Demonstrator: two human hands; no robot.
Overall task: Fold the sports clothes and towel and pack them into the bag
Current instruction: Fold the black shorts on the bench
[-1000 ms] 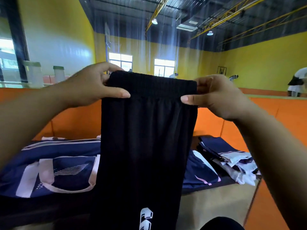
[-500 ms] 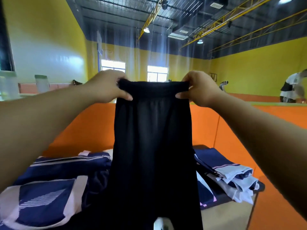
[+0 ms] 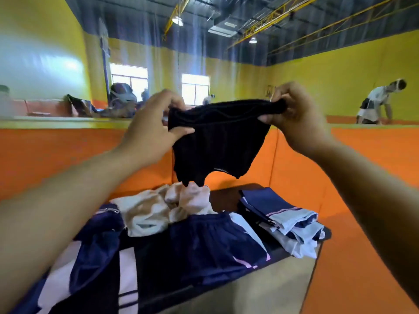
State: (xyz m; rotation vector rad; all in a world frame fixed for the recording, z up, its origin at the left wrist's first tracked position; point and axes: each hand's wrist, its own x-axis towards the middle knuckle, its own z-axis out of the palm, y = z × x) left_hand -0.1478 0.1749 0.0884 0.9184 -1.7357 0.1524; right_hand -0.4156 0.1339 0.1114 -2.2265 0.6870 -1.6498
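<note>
Black sports shorts [image 3: 215,143] hang in the air at arm's length, above the far end of the table. My left hand [image 3: 152,125] pinches the left end of their waistband and my right hand [image 3: 292,114] pinches the right end. Below them a crumpled cream towel [image 3: 163,209] lies on the table. Unfolded navy shorts [image 3: 210,243] and a navy and white jersey [image 3: 90,257] are spread across the table in front of me. A folded stack of navy and white clothes [image 3: 285,218] sits at the right edge. No bag is in view.
The table [image 3: 260,288] has a dark top and a tan front. Orange padded walls [image 3: 294,168] close in behind it and at the right. Orange mat floor [image 3: 353,273] lies to the right. A person [image 3: 378,100] bends over on a raised mat at far right.
The shorts have swung up and away from me, so they now hang short and far out. The view tilted down, and the cream towel came into sight.
</note>
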